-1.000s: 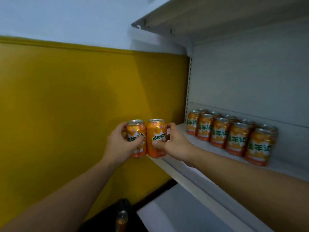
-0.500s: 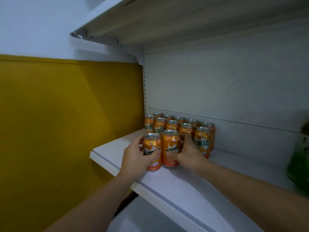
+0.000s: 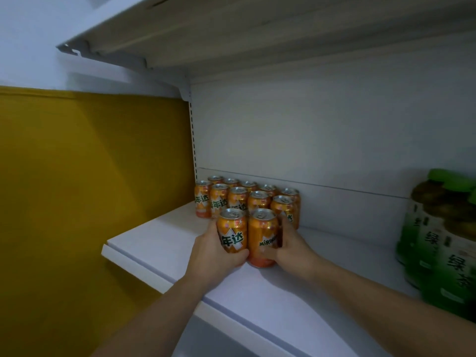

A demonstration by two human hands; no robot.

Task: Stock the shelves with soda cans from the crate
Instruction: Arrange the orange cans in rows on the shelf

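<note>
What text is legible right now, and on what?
"MIRIND", end hidden: right orange aluminium can, in right hand.
"年达": left orange aluminium can, in left hand; also stocked orange cans.
"绿茶", blurred: green-capped bottles; smaller print unreadable.

Twelve orange cans (image 3: 258,202) in all. Ten stand in a block at the back of the lower shelf (image 3: 154,235), in two rows of five, one row behind the other. Two more are in front of the block, side by side and touching: the left can (image 3: 231,234), printed with Chinese characters, and the right can (image 3: 262,238), lettered MIRINDA.

Two hands, one can each: the left hand (image 3: 213,256) grips the left can and the right hand (image 3: 293,249) grips the right can.

Two shelves: the lower one and the upper shelf (image 3: 231,29) overhead.

The green bottles (image 3: 438,240) at the right are blurred and cut off by the frame edge. There are at least two, but the exact count is unclear.
</note>
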